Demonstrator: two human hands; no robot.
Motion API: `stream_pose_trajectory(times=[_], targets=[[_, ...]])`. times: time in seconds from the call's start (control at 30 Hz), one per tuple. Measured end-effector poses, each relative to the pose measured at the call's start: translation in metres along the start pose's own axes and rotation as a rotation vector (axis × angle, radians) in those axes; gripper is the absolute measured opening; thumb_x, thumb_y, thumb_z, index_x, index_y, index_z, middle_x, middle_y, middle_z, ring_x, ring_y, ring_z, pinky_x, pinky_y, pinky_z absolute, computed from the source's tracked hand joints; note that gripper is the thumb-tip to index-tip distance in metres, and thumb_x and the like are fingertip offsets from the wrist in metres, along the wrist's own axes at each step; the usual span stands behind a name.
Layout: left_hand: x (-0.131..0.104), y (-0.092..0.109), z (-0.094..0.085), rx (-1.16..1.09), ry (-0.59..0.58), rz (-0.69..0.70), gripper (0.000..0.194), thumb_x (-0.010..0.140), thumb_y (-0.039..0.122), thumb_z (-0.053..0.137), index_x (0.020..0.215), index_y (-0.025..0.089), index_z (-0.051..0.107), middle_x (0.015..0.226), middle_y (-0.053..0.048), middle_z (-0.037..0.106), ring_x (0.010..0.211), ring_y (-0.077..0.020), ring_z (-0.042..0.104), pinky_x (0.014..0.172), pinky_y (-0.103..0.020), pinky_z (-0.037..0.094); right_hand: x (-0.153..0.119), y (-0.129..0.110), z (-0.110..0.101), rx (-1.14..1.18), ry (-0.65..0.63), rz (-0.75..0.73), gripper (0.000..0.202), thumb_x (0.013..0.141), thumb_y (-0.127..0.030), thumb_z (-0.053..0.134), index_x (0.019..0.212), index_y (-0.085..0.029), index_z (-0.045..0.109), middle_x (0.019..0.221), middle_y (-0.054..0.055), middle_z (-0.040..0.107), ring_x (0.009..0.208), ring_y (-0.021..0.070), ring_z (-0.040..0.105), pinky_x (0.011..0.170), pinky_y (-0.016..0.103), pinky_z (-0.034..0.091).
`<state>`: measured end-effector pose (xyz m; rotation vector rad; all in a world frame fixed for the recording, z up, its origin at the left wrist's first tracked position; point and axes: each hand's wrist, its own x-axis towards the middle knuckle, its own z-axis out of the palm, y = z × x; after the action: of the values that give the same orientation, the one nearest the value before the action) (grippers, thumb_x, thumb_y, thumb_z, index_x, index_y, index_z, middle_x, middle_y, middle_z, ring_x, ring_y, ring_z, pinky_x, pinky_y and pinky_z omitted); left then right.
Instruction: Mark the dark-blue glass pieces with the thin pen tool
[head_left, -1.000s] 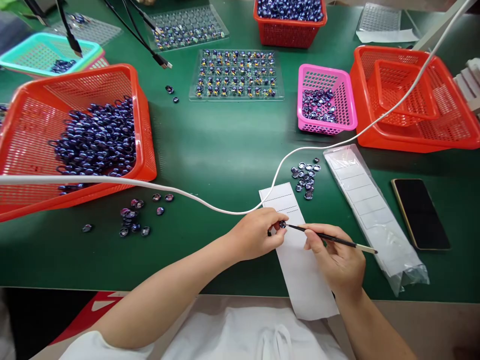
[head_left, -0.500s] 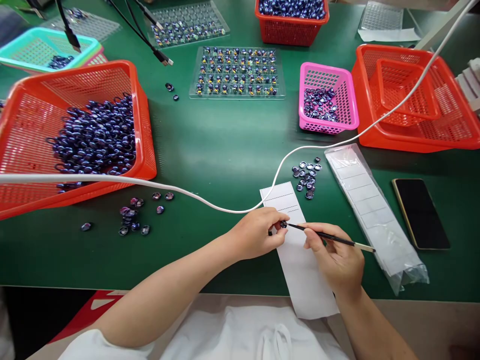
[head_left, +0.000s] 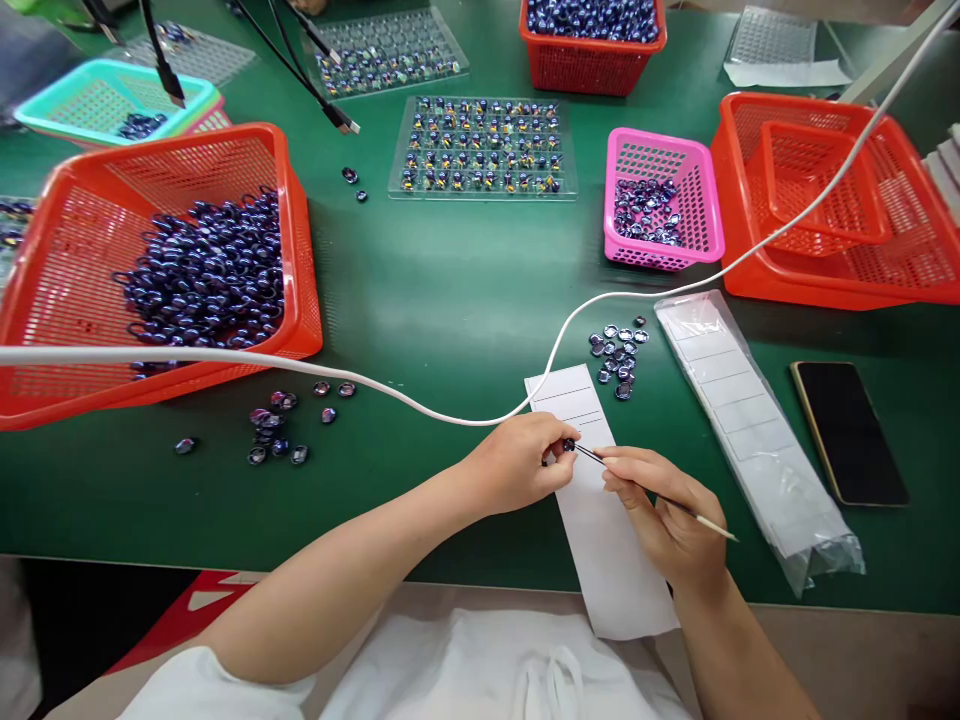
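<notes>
Between thumb and forefinger, my left hand (head_left: 525,462) pinches a small dark ring-like piece (head_left: 569,445); the fingers partly cover it. A thin paintbrush (head_left: 697,518) with a dark front and pale rear end is held in my right hand (head_left: 671,515) like a pen. Its tip meets or nearly meets the dark piece. Beneath both hands lies a long white paper strip (head_left: 607,560) with printed lines near its far end. Small shiny dark oval pieces (head_left: 616,350) lie right of the strip's far end, and a second loose group (head_left: 270,428) lies to the left.
A red basket (head_left: 304,270) of dark looped pieces stands left. Beyond are a clear tray (head_left: 480,195) of small figures, a pink basket (head_left: 705,180) and a red basket (head_left: 825,290). A white cable (head_left: 420,405) crosses the table. A bagged strip (head_left: 750,420) and phone (head_left: 851,432) lie right.
The brush has tilted in my right hand, its rear end swinging down and toward me. My left hand keeps its pinch on the dark piece. The camera view has shifted slightly.
</notes>
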<state>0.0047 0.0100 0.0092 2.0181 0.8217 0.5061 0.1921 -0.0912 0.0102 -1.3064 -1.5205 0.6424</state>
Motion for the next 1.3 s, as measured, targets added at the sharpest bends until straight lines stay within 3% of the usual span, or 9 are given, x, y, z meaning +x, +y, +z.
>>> stream_pose_trajectory(times=[0.17, 0.3, 0.5, 0.7, 0.97, 1.13, 1.3], targets=[[-0.0003, -0.0001, 0.0011, -0.016, 0.009, -0.014, 0.022, 0.081, 0.014, 0.06, 0.1, 0.015, 0.072, 0.079, -0.004, 0.07, 0.069, -0.0144, 0.064, 0.066, -0.024, 0.052, -0.0017, -0.001, -0.0004, 0.001, 0.024, 0.038, 0.027, 0.089, -0.009, 0.067, 0.109, -0.027, 0.073, 0.108, 0.006, 0.076, 0.092, 0.0239, 0.074, 0.066, 0.035, 0.065], [-0.0014, -0.0015, 0.0024, -0.028, 0.013, -0.027, 0.023, 0.081, 0.016, 0.061, 0.101, 0.017, 0.072, 0.079, -0.003, 0.071, 0.07, -0.0142, 0.064, 0.065, -0.024, 0.052, -0.0049, -0.0022, -0.0004, -0.082, 0.076, 0.094, 0.026, 0.089, -0.011, 0.069, 0.11, -0.027, 0.073, 0.107, 0.005, 0.076, 0.072, 0.0182, 0.074, 0.056, 0.03, 0.062], [-0.0009, -0.001, 0.002, -0.035, 0.016, -0.045, 0.024, 0.08, 0.015, 0.061, 0.101, 0.013, 0.073, 0.078, -0.004, 0.071, 0.069, -0.0149, 0.064, 0.066, -0.025, 0.053, -0.0065, 0.0004, -0.0009, 0.003, 0.028, 0.01, 0.034, 0.088, -0.004, 0.066, 0.112, -0.028, 0.072, 0.11, 0.006, 0.075, 0.095, 0.024, 0.073, 0.063, 0.034, 0.064], [-0.0001, -0.0004, 0.0008, -0.042, 0.0, -0.053, 0.025, 0.079, 0.014, 0.061, 0.1, 0.016, 0.073, 0.078, -0.003, 0.071, 0.068, -0.0138, 0.064, 0.064, -0.023, 0.052, -0.0037, -0.0035, -0.0028, -0.091, 0.089, 0.125, 0.024, 0.091, -0.013, 0.068, 0.11, -0.027, 0.073, 0.105, 0.004, 0.075, 0.065, 0.0163, 0.07, 0.057, 0.031, 0.058], [-0.0008, -0.0016, 0.0008, -0.058, -0.003, -0.093, 0.024, 0.079, 0.016, 0.062, 0.101, 0.016, 0.073, 0.079, -0.003, 0.07, 0.069, -0.0139, 0.063, 0.063, -0.023, 0.05, -0.0047, -0.0064, -0.0007, -0.054, 0.097, 0.11, 0.024, 0.091, -0.013, 0.067, 0.111, -0.026, 0.072, 0.105, 0.004, 0.075, 0.067, 0.017, 0.07, 0.061, 0.033, 0.058], [0.0, -0.0013, -0.0006, -0.087, -0.02, -0.089, 0.025, 0.08, 0.016, 0.062, 0.102, 0.015, 0.073, 0.078, -0.003, 0.07, 0.07, -0.0142, 0.063, 0.062, -0.024, 0.049, -0.0023, -0.0088, 0.0014, -0.164, 0.087, 0.109, 0.019, 0.091, -0.016, 0.069, 0.107, -0.026, 0.073, 0.096, 0.002, 0.076, 0.062, 0.0154, 0.069, 0.054, 0.029, 0.057], [0.001, 0.0001, -0.0018, -0.093, -0.01, -0.1, 0.024, 0.079, 0.015, 0.061, 0.1, 0.016, 0.073, 0.078, -0.002, 0.07, 0.068, -0.0133, 0.062, 0.062, -0.023, 0.049, -0.0017, -0.0086, 0.0032, -0.25, 0.104, 0.081, 0.018, 0.091, -0.016, 0.069, 0.105, -0.026, 0.073, 0.091, 0.002, 0.076, 0.061, 0.0155, 0.069, 0.059, 0.029, 0.059]])
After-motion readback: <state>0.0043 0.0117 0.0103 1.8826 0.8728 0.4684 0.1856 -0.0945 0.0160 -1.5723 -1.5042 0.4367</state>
